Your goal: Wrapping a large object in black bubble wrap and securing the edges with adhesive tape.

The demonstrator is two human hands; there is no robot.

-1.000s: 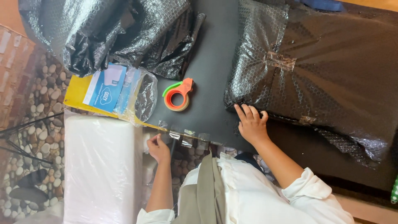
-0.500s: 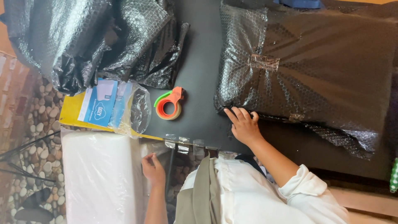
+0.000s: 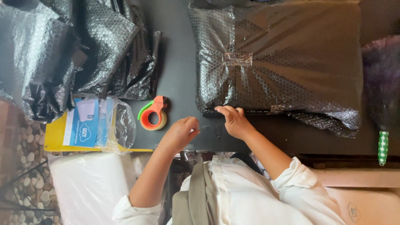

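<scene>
Dark surface [image 3: 179, 62] seen from above. The right hand [image 3: 234, 121], fingers flat, presses the near edge of the bubble-wrapped parcel [image 3: 283, 62]; the left hand [image 3: 183, 131], loosely curled and empty, hovers beside the orange tape dispenser [image 3: 153, 113]. Hold the flap taut while taping.

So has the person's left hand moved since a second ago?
Yes. The left hand has come up from below the table edge onto the dark table, now beside the tape dispenser.
</scene>
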